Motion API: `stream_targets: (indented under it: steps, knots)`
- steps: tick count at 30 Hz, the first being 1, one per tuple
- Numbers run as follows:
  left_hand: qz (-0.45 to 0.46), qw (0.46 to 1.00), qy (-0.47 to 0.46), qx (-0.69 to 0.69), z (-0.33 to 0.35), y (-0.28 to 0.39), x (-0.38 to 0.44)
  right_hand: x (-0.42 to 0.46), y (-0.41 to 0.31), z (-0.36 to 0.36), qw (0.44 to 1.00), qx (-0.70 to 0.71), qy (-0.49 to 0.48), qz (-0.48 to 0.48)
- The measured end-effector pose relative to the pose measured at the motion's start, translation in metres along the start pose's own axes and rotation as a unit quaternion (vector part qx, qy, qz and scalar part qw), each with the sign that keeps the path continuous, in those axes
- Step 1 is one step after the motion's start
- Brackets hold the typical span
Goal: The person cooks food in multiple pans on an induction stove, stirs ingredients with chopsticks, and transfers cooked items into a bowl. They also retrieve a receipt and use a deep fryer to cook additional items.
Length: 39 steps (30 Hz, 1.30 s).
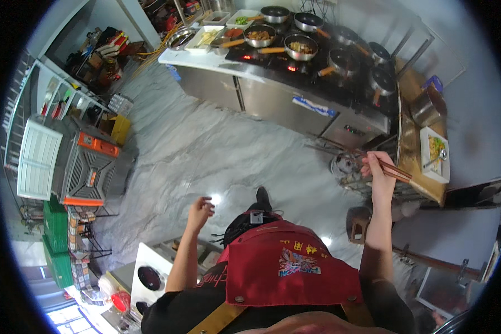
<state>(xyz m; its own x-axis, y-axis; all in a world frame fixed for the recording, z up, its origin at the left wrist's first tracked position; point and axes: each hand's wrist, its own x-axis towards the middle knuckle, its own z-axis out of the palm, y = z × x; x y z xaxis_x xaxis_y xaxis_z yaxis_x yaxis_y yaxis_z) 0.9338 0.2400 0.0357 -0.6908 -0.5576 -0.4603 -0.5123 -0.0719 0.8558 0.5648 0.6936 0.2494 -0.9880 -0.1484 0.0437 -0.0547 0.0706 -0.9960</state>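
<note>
My right hand (379, 170) grips a pair of long wooden chopsticks (399, 173), held out to the right over the floor near the end of the cooking counter. My left hand (201, 213) hangs over the floor on the left, fingers loosely bent and holding nothing. Ahead, on the black induction cooktop (271, 58), two wooden-handled pans hold food: one pan (301, 46) near the front edge and another pan (259, 35) to its left. Several other pans, such as a dark pan (343, 61), stand around them.
White trays (206, 39) of ingredients sit left of the cooktop. On the right, a wooden ledge (417, 167) bears a white dish (436, 154) with food and a spoon, beside a metal pot (429, 106). A stool (358, 225) and a grey-orange case (94, 167) flank me.
</note>
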Motion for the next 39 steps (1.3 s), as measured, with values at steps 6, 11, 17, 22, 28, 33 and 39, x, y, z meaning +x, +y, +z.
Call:
stream_targets:
  steps: [6,11,17,22,28,33,39]
  knots:
    - [0.194,0.969,-0.017,0.155,0.029,0.239,0.212,0.183,-0.037,0.077,0.995,0.075,0.043,-0.042]
    - [0.253,0.951,-0.052,0.171,0.068,0.366,0.347,0.355,-0.015,0.151,0.995,-0.023,0.050,-0.078]
    - [0.240,0.945,-0.045,0.219,0.130,0.422,0.474,0.547,0.058,0.254,0.988,-0.074,-0.017,-0.138]
    - [0.309,0.898,-0.021,0.313,0.177,0.460,0.574,0.631,0.133,0.302,0.965,-0.120,-0.078,-0.219]
    - [0.374,0.823,-0.037,0.426,0.232,0.468,0.671,0.656,0.128,0.299,0.952,-0.184,-0.028,-0.244]
    - [0.268,0.851,-0.126,0.434,0.250,0.472,0.726,0.663,0.085,0.279,0.983,-0.152,0.010,-0.107]
    - [0.241,0.819,-0.219,0.473,0.254,0.484,0.756,0.682,0.075,0.273,0.953,-0.242,-0.014,-0.183]
